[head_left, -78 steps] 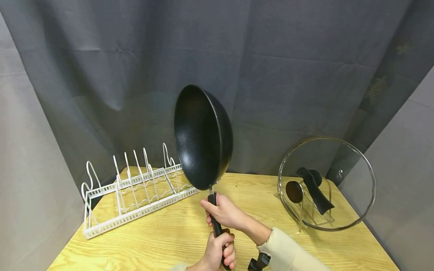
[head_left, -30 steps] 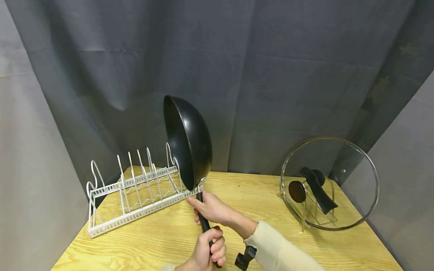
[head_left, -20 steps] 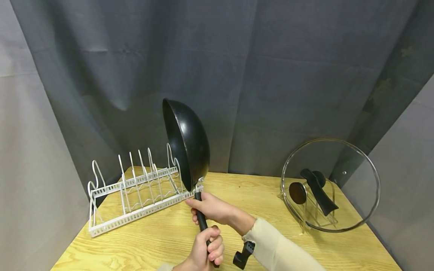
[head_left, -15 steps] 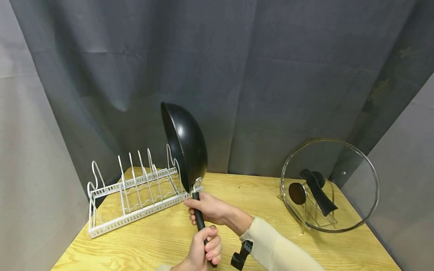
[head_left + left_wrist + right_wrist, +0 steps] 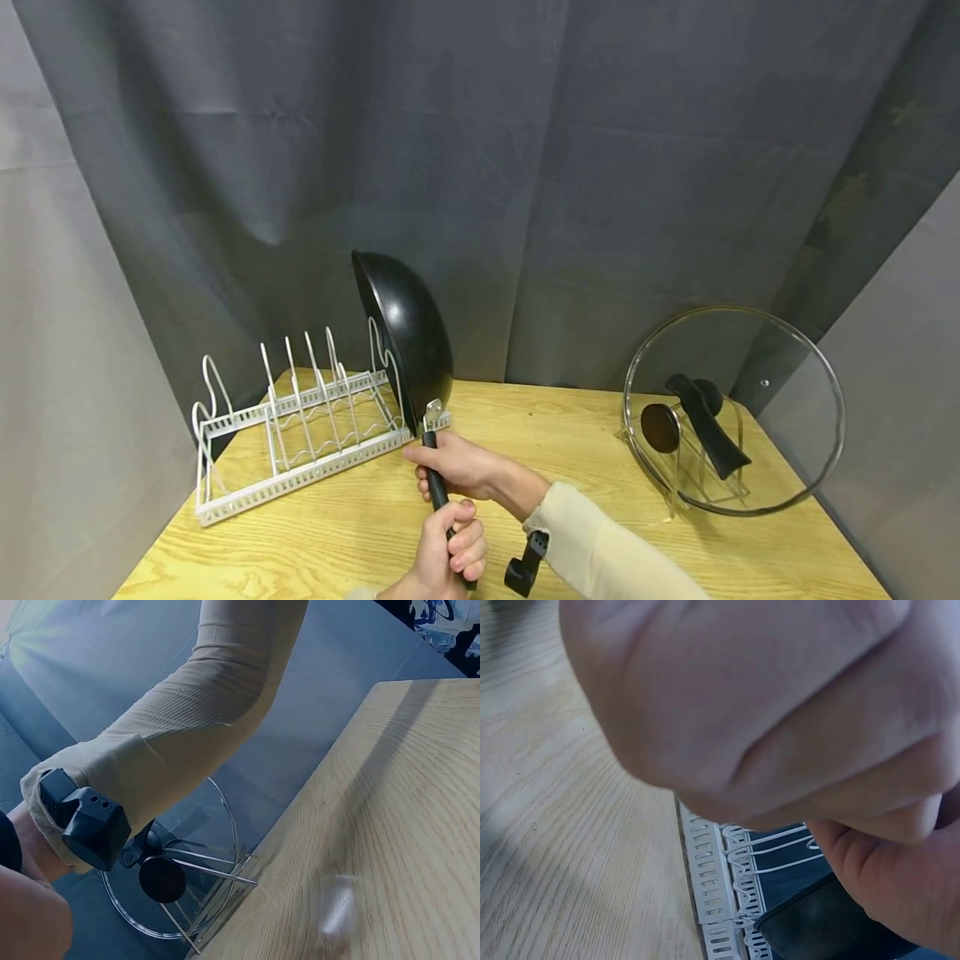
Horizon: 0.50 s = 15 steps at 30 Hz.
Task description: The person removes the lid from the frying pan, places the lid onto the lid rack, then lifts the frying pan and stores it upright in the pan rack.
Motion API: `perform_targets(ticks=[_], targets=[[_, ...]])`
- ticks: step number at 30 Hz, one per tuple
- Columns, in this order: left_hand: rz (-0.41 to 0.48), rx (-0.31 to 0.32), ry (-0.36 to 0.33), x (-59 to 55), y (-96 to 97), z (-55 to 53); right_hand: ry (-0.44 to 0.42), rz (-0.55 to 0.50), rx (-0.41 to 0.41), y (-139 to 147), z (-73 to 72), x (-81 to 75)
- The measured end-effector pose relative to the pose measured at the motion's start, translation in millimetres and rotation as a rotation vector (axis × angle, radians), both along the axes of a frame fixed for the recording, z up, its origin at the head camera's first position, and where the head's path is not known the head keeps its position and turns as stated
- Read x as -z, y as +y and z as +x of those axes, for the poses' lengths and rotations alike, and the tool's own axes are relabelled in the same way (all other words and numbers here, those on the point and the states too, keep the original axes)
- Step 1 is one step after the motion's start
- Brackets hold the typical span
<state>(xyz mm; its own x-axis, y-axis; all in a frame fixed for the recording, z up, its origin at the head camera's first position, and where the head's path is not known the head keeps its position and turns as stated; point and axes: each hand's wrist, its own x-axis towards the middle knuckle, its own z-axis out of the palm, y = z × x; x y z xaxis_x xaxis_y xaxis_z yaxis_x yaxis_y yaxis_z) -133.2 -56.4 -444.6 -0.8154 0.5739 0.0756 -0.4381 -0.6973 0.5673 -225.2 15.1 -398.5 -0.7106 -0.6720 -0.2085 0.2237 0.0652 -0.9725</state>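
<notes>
A black wok (image 5: 417, 333) is tipped on its side at the right end of a white wire rack (image 5: 315, 462), its hollow turned left toward the rack's wires. My right hand (image 5: 463, 467) grips the black handle (image 5: 437, 490) close to the bowl. Lower down, near the handle's end, my left hand (image 5: 446, 550) is wrapped round it. In the right wrist view the curled right hand (image 5: 765, 705) fills the top, with part of the wok (image 5: 829, 922) beside the rack (image 5: 712, 885). The left wrist view has only a bit of the left hand (image 5: 30, 922) at its edge.
On the right a large glass lid (image 5: 806, 350) stands upright in a small wire stand (image 5: 738, 483), together with another lid whose brown knob (image 5: 661, 428) faces me. Grey curtains (image 5: 637, 208) hang behind the wooden table (image 5: 315, 550) and along its sides.
Both hands have carried the wok left and turned its hollow toward the rack. Over the last second it has sunk lower at the rack's right end. The lids stay put.
</notes>
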Motion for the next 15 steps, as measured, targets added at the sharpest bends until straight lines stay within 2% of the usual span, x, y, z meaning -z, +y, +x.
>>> perform_targets(ticks=[9,15], targets=[[0.027,-0.002,-0.088,2.6,-2.2,-2.6,-0.037,-0.002,-0.004,-3,-5.3,8.5],[0.044,-0.013,-0.086,3.8,-3.4,-5.4,-0.038,-0.007,0.0,-6,-9.9,12.0]])
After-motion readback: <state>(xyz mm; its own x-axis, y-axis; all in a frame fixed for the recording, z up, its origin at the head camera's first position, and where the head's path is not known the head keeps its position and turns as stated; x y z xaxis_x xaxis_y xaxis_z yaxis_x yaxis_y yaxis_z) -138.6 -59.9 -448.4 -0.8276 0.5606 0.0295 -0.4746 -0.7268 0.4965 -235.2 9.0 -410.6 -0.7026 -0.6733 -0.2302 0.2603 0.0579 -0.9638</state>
